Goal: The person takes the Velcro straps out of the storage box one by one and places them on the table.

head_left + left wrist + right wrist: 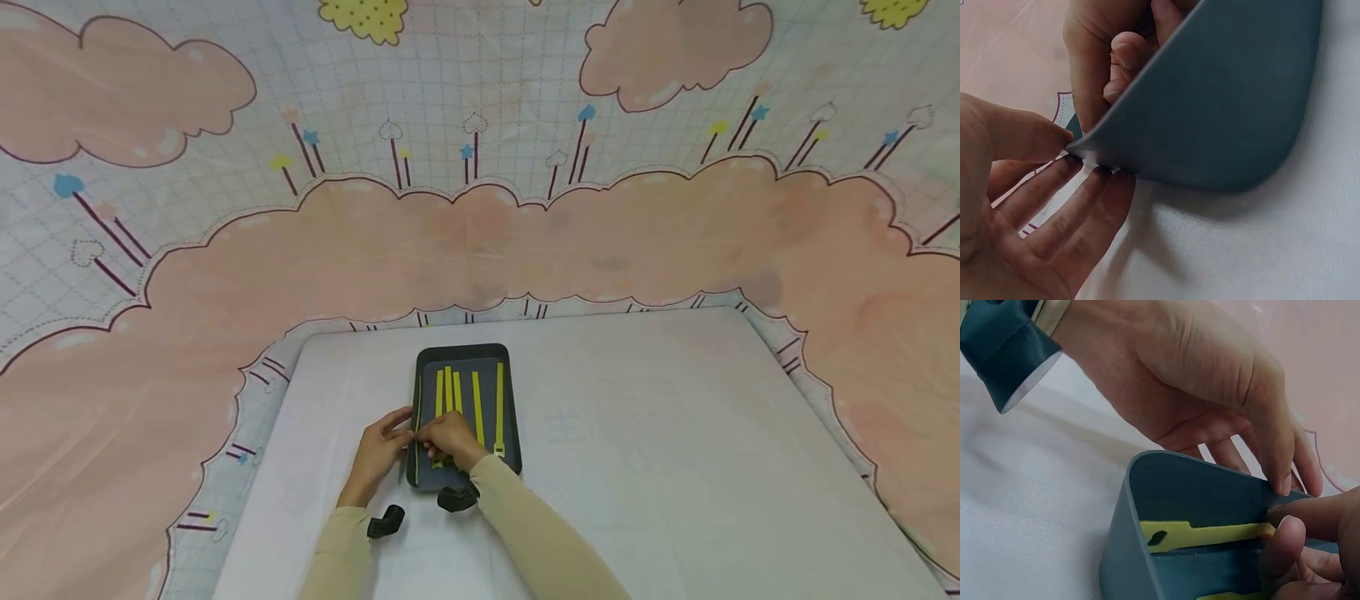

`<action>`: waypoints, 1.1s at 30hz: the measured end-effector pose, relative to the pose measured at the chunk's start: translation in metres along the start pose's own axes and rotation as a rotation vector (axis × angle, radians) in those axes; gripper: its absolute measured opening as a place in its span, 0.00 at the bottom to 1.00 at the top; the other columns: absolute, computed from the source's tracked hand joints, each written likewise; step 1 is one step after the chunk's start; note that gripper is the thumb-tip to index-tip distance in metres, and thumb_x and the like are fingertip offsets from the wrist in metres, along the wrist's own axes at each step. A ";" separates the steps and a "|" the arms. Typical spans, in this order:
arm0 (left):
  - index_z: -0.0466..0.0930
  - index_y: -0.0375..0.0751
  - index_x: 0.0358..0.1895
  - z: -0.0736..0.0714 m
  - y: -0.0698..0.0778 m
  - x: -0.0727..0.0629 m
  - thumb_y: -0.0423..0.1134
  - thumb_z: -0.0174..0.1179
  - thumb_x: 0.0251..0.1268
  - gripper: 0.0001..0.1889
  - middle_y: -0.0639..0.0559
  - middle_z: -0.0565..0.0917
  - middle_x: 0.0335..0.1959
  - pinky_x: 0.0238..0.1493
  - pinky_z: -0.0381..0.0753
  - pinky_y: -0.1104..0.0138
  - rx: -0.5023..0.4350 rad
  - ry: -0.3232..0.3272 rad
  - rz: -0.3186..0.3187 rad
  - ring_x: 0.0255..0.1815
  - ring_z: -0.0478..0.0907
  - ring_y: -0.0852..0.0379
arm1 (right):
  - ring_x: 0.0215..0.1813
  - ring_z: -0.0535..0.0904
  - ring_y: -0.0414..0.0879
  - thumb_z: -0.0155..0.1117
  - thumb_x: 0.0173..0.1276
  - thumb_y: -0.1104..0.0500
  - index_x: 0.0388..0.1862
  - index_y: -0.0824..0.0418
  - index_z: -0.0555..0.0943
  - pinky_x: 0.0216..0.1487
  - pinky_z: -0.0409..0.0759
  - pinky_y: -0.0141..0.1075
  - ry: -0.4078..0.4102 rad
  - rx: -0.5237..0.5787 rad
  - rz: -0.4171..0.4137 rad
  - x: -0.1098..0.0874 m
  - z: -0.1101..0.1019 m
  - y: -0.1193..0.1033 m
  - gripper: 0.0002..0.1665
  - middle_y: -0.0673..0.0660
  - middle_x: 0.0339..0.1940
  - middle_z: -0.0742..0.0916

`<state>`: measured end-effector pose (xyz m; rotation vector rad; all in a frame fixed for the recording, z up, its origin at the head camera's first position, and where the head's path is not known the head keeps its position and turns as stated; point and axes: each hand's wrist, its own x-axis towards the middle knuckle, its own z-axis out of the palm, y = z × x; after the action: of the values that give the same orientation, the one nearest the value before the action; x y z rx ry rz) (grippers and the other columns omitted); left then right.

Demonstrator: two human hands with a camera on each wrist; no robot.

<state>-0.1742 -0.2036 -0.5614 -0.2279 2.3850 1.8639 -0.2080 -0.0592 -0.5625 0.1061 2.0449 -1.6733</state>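
A dark, high-walled rectangular tray [462, 351] lies on the white table. My left hand [375, 454] pinches its left wall, thumb over the rim and fingers spread along the outside. Reaching into the tray, my right hand [452, 437] pinches a yellow strip [1213, 536] between thumb and forefinger. That strip stands on edge along the left wall; its wider end has an oval slot, and its middle is hidden by the fingertips. Several more yellow strips [500, 404] lie lengthwise on the tray floor, some partly covered by my right hand.
Around the tray stretches the white tabletop [675, 433], widest to the right. A printed cloth [480, 250] with clouds hangs behind and beside it. Black wrist mounts [386, 522] sit on both wrists, close to the tray's near end.
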 end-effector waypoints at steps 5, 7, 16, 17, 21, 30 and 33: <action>0.71 0.37 0.68 0.001 0.001 -0.001 0.27 0.55 0.67 0.25 0.38 0.72 0.69 0.46 0.84 0.62 0.003 0.014 -0.016 0.63 0.77 0.41 | 0.15 0.71 0.37 0.66 0.62 0.64 0.26 0.65 0.86 0.17 0.69 0.27 0.010 -0.029 -0.017 0.000 0.001 0.001 0.07 0.49 0.14 0.77; 0.71 0.37 0.68 0.002 0.002 -0.002 0.27 0.56 0.67 0.25 0.38 0.72 0.69 0.47 0.84 0.61 0.009 0.015 -0.022 0.63 0.77 0.40 | 0.15 0.72 0.38 0.64 0.62 0.65 0.26 0.64 0.85 0.17 0.70 0.27 0.026 -0.051 -0.021 -0.001 0.000 0.001 0.06 0.49 0.14 0.77; 0.72 0.39 0.67 0.003 0.000 0.000 0.27 0.56 0.67 0.25 0.40 0.74 0.68 0.47 0.84 0.60 0.025 0.040 -0.048 0.60 0.79 0.43 | 0.20 0.75 0.38 0.67 0.61 0.62 0.29 0.60 0.87 0.22 0.72 0.29 0.163 -0.151 -0.062 -0.001 -0.007 0.001 0.04 0.49 0.18 0.83; 0.72 0.39 0.67 0.003 -0.001 0.000 0.28 0.56 0.67 0.25 0.40 0.74 0.69 0.47 0.84 0.61 0.028 0.039 -0.047 0.60 0.79 0.43 | 0.21 0.75 0.38 0.67 0.61 0.61 0.29 0.59 0.87 0.23 0.72 0.29 0.172 -0.156 -0.072 -0.001 -0.008 0.001 0.04 0.50 0.18 0.84; 0.72 0.38 0.67 0.003 0.000 0.001 0.28 0.57 0.67 0.25 0.40 0.74 0.68 0.47 0.84 0.60 0.027 0.040 -0.037 0.60 0.79 0.43 | 0.23 0.75 0.39 0.66 0.61 0.60 0.29 0.59 0.87 0.25 0.71 0.30 0.186 -0.143 -0.104 -0.007 -0.015 -0.004 0.05 0.53 0.20 0.85; 0.71 0.39 0.68 0.002 0.001 0.000 0.29 0.56 0.67 0.25 0.40 0.74 0.69 0.48 0.84 0.60 0.026 0.043 -0.039 0.61 0.78 0.43 | 0.26 0.75 0.41 0.66 0.63 0.57 0.33 0.59 0.87 0.28 0.72 0.31 0.185 -0.041 -0.135 -0.023 -0.034 -0.018 0.07 0.61 0.30 0.88; 0.71 0.39 0.68 0.003 0.001 -0.001 0.29 0.56 0.67 0.25 0.40 0.73 0.69 0.48 0.83 0.60 0.022 0.040 -0.052 0.62 0.78 0.43 | 0.26 0.75 0.41 0.66 0.65 0.57 0.35 0.60 0.88 0.28 0.73 0.31 0.172 0.001 -0.148 -0.030 -0.041 -0.023 0.08 0.62 0.32 0.87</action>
<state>-0.1739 -0.2003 -0.5607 -0.3256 2.3998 1.8270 -0.2033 -0.0195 -0.5242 0.1043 2.2261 -1.8102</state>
